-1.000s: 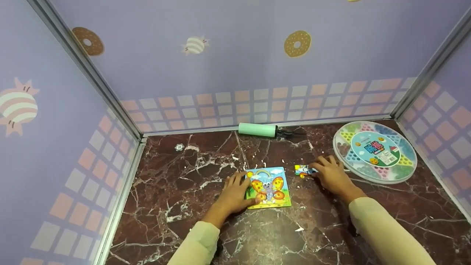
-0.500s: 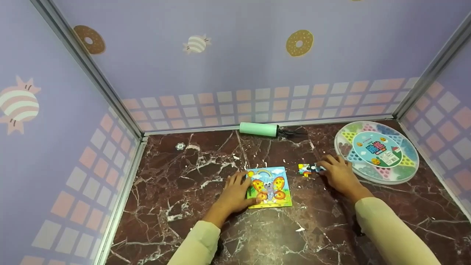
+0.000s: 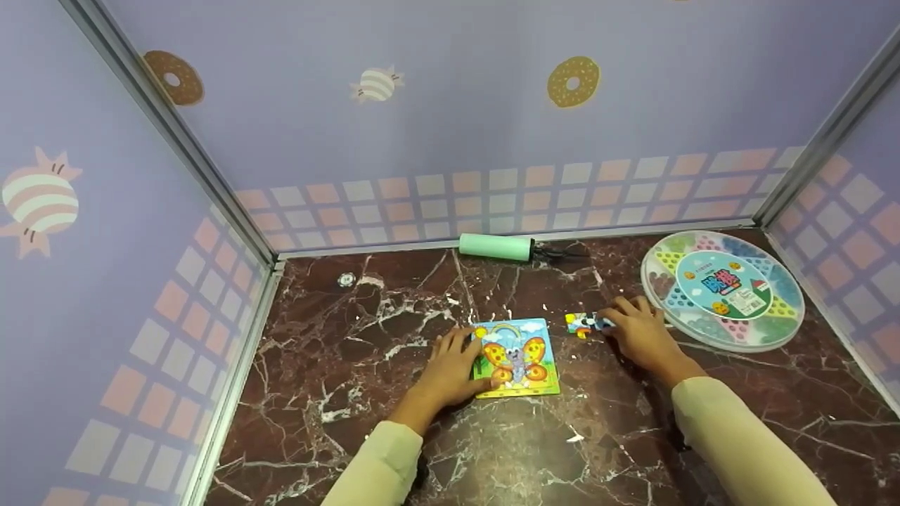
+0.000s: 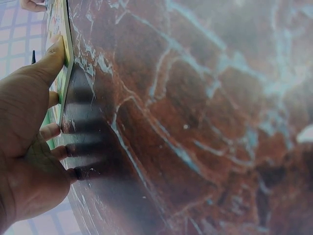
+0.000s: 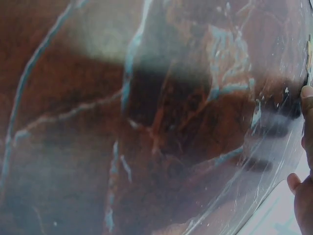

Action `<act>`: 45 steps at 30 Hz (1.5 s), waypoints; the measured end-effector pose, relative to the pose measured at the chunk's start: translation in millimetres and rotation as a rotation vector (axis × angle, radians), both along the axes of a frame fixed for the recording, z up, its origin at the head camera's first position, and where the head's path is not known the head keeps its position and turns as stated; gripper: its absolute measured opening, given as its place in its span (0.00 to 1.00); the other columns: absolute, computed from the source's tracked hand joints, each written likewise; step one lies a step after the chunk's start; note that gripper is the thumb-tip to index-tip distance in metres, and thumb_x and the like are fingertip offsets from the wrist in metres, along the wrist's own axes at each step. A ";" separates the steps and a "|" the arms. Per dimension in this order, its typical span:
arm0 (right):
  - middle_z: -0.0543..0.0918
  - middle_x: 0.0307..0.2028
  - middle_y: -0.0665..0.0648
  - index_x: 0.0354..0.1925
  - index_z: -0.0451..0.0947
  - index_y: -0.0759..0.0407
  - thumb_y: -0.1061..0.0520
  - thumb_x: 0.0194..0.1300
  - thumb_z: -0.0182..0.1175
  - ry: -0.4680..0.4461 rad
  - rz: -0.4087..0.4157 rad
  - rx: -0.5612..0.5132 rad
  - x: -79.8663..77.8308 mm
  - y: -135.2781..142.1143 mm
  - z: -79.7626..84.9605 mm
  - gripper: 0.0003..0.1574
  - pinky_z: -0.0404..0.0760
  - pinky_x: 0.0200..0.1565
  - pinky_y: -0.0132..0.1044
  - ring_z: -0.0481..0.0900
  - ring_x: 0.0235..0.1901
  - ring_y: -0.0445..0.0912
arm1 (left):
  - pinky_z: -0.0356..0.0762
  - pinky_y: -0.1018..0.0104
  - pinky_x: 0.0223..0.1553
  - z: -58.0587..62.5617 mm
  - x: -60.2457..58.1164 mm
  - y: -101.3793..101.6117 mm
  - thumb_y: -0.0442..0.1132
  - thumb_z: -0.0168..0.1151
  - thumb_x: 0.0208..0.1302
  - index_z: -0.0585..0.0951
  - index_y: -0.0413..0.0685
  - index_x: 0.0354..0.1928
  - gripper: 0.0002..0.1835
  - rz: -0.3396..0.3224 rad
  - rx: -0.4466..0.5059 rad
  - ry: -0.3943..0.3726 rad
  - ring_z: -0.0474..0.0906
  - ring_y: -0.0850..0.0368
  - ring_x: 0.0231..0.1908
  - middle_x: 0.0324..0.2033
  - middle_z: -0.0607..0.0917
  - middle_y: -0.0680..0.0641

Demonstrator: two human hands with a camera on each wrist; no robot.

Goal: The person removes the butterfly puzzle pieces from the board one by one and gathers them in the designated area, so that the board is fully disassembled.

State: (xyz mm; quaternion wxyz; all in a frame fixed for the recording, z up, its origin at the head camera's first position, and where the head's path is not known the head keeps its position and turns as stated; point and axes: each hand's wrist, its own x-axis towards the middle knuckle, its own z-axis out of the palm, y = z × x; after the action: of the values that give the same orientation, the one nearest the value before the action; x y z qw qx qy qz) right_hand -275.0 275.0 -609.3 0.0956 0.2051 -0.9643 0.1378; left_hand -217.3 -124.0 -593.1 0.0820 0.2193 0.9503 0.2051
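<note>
A square butterfly jigsaw puzzle (image 3: 519, 355) lies on the dark marbled table. My left hand (image 3: 448, 367) rests on its left side, thumb on the picture near the lower edge and fingers spread at the upper left. In the left wrist view, the thumb presses on top of the puzzle board (image 4: 69, 34) and the other fingers reach down by its edge. To the right, a few small colourful puzzle pieces (image 3: 580, 324) lie together. My right hand (image 3: 640, 336) pinches the blue end of them, which its fingers partly cover. The right wrist view shows only fingers (image 5: 307, 112) at the edge.
A round Chinese checkers set (image 3: 724, 288) sits just right of my right hand. Against the back wall lies a mint-green hand pump (image 3: 496, 247). A small round token (image 3: 346, 280) is at the back left, and a white scrap (image 3: 575, 438) lies in front.
My right hand slid slightly right with the small puzzle pieces, then a little back left. My left hand has stayed on the butterfly puzzle.
</note>
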 end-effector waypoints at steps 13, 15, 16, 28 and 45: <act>0.85 0.57 0.59 0.55 0.89 0.50 0.57 0.74 0.71 -0.001 0.008 -0.002 0.6 -6.1 -1.7 0.13 0.76 0.54 0.78 0.76 0.59 0.67 | 0.50 0.26 0.85 1.2 2.8 0.0 0.66 0.71 0.71 0.72 0.49 0.79 0.44 0.022 0.022 -0.046 0.53 0.28 0.86 0.83 0.63 0.35; 0.85 0.59 0.60 0.57 0.89 0.51 0.54 0.76 0.71 -0.010 0.008 -0.003 0.2 -7.2 -1.3 0.14 0.76 0.55 0.78 0.76 0.60 0.67 | 0.50 0.25 0.85 1.3 3.1 -0.6 0.66 0.71 0.71 0.72 0.48 0.78 0.43 0.020 0.020 -0.043 0.53 0.27 0.86 0.83 0.63 0.35; 0.85 0.60 0.60 0.58 0.88 0.51 0.52 0.77 0.70 -0.017 0.010 -0.004 -0.1 -8.3 -0.8 0.15 0.76 0.56 0.78 0.76 0.61 0.67 | 0.50 0.25 0.85 1.3 3.3 -0.8 0.65 0.71 0.71 0.72 0.48 0.78 0.44 0.019 0.020 -0.044 0.53 0.27 0.86 0.83 0.63 0.35; 0.82 0.67 0.63 0.70 0.83 0.55 0.36 0.76 0.68 -0.075 0.101 -0.022 3.1 -54.6 9.7 0.35 0.73 0.64 0.82 0.78 0.68 0.66 | 0.51 0.25 0.85 -1.6 2.8 -1.4 0.65 0.70 0.72 0.71 0.47 0.80 0.45 0.022 0.009 -0.034 0.54 0.27 0.85 0.82 0.64 0.34; 0.82 0.65 0.63 0.64 0.86 0.53 0.42 0.72 0.74 -0.036 0.198 -0.003 4.7 -104.5 9.2 0.28 0.77 0.57 0.78 0.77 0.62 0.64 | 0.48 0.26 0.86 -2.3 -0.4 0.5 0.65 0.71 0.72 0.73 0.49 0.77 0.42 0.028 0.030 -0.045 0.53 0.28 0.86 0.83 0.63 0.36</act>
State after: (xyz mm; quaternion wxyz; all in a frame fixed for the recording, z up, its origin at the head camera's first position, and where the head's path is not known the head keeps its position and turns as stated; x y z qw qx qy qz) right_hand -270.3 170.5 -600.1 0.0647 0.2968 -0.9406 0.1516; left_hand -217.7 -123.5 -595.4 0.0969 0.2024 0.9481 0.2253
